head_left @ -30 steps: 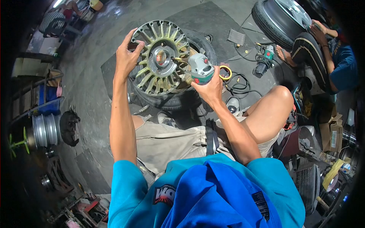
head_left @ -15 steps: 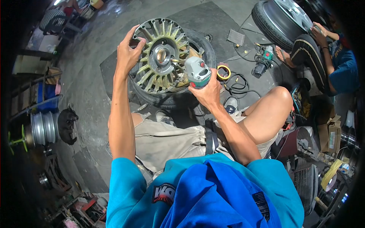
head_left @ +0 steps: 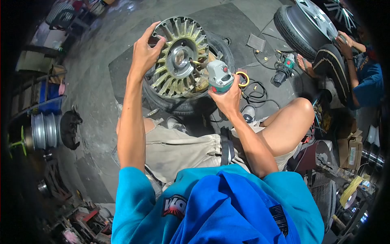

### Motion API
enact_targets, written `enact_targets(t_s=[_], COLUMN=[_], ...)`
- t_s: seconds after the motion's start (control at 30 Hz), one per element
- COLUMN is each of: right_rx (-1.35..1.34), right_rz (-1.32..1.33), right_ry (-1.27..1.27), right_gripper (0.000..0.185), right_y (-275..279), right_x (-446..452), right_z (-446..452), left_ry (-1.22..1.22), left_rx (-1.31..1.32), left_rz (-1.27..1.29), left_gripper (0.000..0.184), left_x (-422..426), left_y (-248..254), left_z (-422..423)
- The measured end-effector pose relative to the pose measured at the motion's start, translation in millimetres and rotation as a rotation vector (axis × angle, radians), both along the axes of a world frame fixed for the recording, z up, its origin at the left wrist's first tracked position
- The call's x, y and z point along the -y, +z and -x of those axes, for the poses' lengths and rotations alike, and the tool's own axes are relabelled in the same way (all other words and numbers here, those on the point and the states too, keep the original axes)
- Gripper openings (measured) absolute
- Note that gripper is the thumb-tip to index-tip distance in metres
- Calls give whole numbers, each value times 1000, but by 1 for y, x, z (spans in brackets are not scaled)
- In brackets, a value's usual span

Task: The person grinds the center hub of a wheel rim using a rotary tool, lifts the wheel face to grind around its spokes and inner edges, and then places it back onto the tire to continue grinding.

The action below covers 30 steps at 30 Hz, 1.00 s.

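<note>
A multi-spoke wheel center [head_left: 180, 56], greenish-yellow between its spokes, stands tilted over a tire [head_left: 172, 106] on the floor. My left hand [head_left: 147, 52] grips its upper left rim, thumb and fingers closed around the edge. In my right hand [head_left: 228, 95] is a grey-and-green die grinder [head_left: 220, 76] with a red button. Its thin shaft points left, and the tip is at the right side of the wheel's hub; whether it touches the metal is hard to tell. Some brownish material [head_left: 202, 83] shows behind the spokes, inside the tire.
A second power tool [head_left: 284, 69] lies on the floor at right, near black cables [head_left: 256, 95] and a yellow tape ring [head_left: 243, 78]. Another person [head_left: 367, 77] sits at far right by a tire-mounted wheel [head_left: 298, 34]. Silver rims [head_left: 44, 131] and a black animal [head_left: 71, 128] are at left.
The wheel center, my left hand and the die grinder have shifted slightly right in view, with the camera view shifting a little too. Both hands keep their grips.
</note>
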State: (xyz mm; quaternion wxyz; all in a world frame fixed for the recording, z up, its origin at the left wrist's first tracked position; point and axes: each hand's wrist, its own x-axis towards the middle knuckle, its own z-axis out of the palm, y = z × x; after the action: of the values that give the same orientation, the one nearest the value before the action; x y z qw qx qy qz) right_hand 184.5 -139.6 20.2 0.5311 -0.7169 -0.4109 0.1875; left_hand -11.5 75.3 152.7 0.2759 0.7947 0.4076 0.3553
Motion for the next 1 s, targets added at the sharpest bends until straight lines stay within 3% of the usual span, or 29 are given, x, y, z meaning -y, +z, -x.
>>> enact_targets(t_s=[0.33,0.5,0.73,0.87,1.0], right_rx=[-89,36,-221,-113,-205], right_rz=[28,36,24,43,29], right_ry=[-31,-35,-53,-62,-83], right_gripper=[86,87,88,77,77], right_y=[2,-4,-40,-41,-43], right_x=[-3,3,6,-4,-4], right_z=[-11,-20,-29,-44,-43], left_ry=[-34,-40,-58,-66,-90], left_rx=[-29,-55,-123,-132,-118], left_rz=[-79,-89,-120,-120,-146], left_gripper=[55,56,55,55,55], left_x=[15,14,8,11,12], left_y=[9,12,12,14,14], left_z=[-17,-28,-31,-34,-39])
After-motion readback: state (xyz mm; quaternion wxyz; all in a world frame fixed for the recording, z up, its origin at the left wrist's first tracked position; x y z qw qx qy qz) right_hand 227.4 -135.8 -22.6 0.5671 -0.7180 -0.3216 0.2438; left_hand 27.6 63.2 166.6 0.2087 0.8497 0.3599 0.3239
